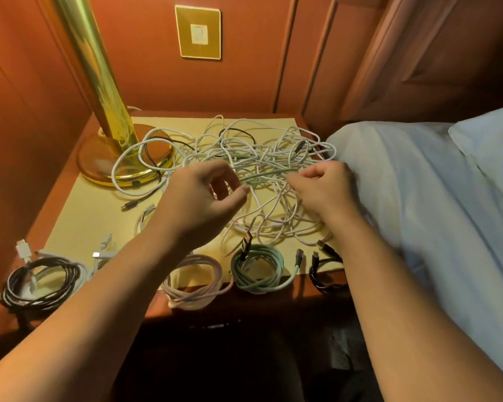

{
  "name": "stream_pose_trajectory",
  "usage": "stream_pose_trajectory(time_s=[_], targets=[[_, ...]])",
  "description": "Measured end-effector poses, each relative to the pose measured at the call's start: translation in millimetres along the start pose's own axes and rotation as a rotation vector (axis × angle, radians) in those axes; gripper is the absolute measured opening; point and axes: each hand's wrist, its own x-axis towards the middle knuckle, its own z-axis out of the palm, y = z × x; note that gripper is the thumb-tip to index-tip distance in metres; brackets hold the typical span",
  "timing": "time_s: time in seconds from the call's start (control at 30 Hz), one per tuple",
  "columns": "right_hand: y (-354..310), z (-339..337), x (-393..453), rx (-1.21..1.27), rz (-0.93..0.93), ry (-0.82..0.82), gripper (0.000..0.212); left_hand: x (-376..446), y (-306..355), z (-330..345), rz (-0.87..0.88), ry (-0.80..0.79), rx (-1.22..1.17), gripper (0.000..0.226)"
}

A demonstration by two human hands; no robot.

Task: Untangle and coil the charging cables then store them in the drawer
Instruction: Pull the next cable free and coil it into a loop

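A tangle of white, black and green charging cables covers the back half of the nightstand top. My left hand pinches a green cable strand at the tangle's front edge. My right hand pinches strands of the same tangle a little to the right. Along the front edge lie coiled cables: a black and white coil, a pale pink coil, a green coil and a small black coil. The drawer is hidden below the dark front.
A brass lamp stands at the back left, its base ringed by a white cable. A bed with a pale blue sheet borders the nightstand on the right. A wall switch plate sits on the orange panelling behind.
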Motion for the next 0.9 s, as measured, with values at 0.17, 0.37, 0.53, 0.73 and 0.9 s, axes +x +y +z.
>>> stream_pose_trajectory(time_s=[0.17,0.37,0.53,0.73,0.9], targets=[[-29,15,-13,0.307,-0.138,-0.034,0.014,21,-4,-5,-0.176,-0.045,-0.028,0.023],[-56,24,-37,0.55,-0.345,-0.335,0.01,31,-4,-21,-0.526,-0.029,-0.614,0.04],[-56,33,-43,0.492,-0.386,-0.437,0.011,33,-14,-36,-0.524,-0.156,-0.545,0.021],[-50,39,-39,0.383,-0.396,-0.232,0.023,32,-8,-49,-0.444,-0.18,-0.583,0.019],[-56,43,-45,0.419,-0.441,-0.214,0.035,29,-7,-52,-0.506,-0.242,-0.684,0.025]])
